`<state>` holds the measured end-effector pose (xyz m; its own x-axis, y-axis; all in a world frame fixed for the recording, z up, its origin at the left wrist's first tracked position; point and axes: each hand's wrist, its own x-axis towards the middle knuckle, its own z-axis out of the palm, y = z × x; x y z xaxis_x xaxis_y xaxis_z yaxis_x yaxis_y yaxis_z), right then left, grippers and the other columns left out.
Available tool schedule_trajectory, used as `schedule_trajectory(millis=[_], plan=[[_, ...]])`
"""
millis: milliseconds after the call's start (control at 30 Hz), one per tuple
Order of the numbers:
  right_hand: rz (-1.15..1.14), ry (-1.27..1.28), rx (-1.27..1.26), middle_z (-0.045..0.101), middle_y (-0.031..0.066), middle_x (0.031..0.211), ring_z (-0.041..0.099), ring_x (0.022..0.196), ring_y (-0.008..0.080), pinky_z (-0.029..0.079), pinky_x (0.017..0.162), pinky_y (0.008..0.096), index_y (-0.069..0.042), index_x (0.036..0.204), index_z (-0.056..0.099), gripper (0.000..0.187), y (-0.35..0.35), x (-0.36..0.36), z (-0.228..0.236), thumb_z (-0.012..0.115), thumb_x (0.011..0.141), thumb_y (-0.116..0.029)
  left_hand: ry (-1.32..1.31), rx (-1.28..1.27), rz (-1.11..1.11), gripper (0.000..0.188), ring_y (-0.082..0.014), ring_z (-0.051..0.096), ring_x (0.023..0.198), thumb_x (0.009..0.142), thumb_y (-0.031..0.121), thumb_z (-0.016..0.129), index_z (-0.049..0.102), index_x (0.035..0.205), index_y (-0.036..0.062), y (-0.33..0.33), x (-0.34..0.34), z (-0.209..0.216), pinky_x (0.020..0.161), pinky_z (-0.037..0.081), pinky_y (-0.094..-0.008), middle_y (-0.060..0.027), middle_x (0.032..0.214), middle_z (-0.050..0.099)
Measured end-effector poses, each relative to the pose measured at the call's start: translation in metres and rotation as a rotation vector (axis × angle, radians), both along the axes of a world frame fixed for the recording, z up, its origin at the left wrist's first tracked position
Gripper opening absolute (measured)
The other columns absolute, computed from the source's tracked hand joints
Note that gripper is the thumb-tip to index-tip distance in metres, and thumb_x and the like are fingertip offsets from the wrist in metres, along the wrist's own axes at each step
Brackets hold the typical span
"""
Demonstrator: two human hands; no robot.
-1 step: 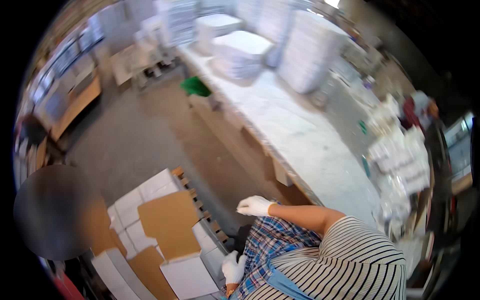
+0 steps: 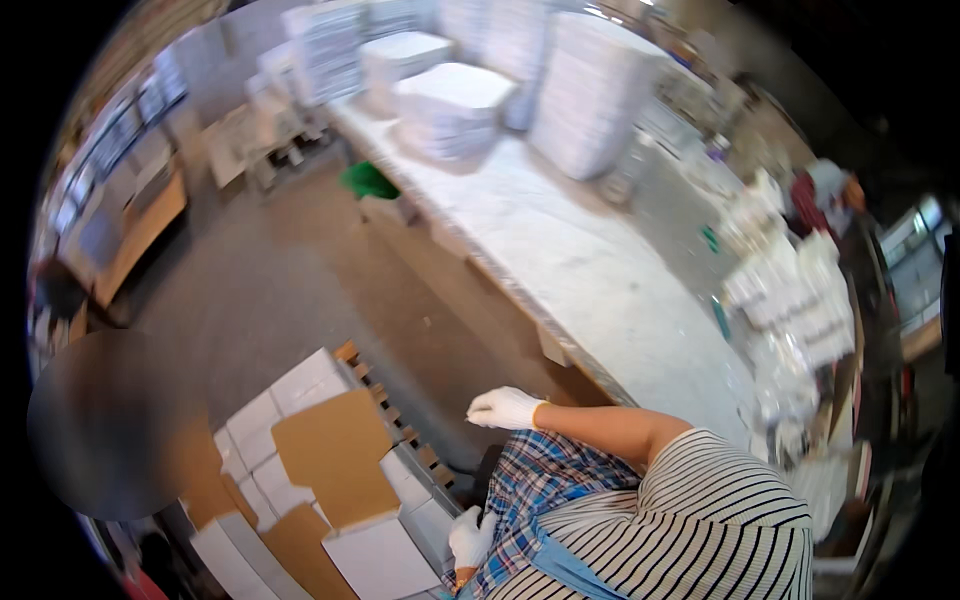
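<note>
A long white counter point(image 2: 610, 270) slants through the view, bearing a tall sheet stack point(image 2: 590, 95) and a low sheet stack point(image 2: 455, 110), both laid flat, probably so they stand steady. At the lower left, white cartons point(image 2: 305, 380) sit packed side by side over a wooden pallet point(image 2: 347, 352), whose blocks show along one edge; it presumably keeps them together and off the floor point(image 2: 250, 260). A brown carton flap point(image 2: 335, 455) stands raised among them, leaving its inner face exposed. Next is the blue plaid apron point(image 2: 545, 465) over the person's front, right of the cartons. The white-gloved left hand point(image 2: 469, 540) rests against the apron's edge, just beside the cartons; whether it grips the cloth I cannot tell. The white-gloved right hand point(image 2: 507, 408) hangs near the apron's upper edge, fingers narrowly bunched, with nothing visible in them
</note>
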<state>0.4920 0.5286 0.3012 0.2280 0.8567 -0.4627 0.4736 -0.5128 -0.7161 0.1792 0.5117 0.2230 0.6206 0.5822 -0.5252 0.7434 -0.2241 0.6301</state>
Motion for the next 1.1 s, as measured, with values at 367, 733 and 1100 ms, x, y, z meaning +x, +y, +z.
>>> schedule_trajectory(millis=[367,733,1100], plan=[[-0.387,0.032,0.28,0.074,0.0109,0.103,0.07,0.075,0.0213,0.055,0.078,0.0348,-0.011,0.114,0.071,0.034,-0.121,0.05,0.092,0.059,0.097,-0.037,0.176,-0.143,-0.023,0.042,-0.0353,0.069,0.095,0.093,0.041,0.06,0.073,0.109,0.0046,0.036,0.008,0.003,0.083,0.052,-0.0405,-0.0206,0.097,0.072],[-0.993,-0.526,0.279,0.072,0.0167,0.103,0.07,0.087,0.0352,0.054,0.08,0.0446,-0.014,0.115,0.07,0.029,-0.306,0.174,0.082,0.06,0.092,-0.029,-0.224,-0.106,-0.025,0.04,-0.0257,0.066,0.1,0.096,0.03,0.059,0.068,0.116,-0.0038,-0.019,0.17,0.085,0.088,0.049,-0.0351,-0.0171,0.108,0.072],[-1.18,-1.114,-0.257,0.061,0.0092,0.132,0.049,0.126,0.0329,0.041,0.104,0.047,-0.017,0.112,0.071,0.034,-0.46,0.258,0.071,0.07,0.083,-0.034,-0.419,0.087,-0.326,0.034,-0.0336,0.069,0.105,0.092,0.022,0.065,0.07,0.115,-0.0027,-0.051,0.26,0.174,0.093,0.052,-0.0382,-0.0222,0.112,0.071]])
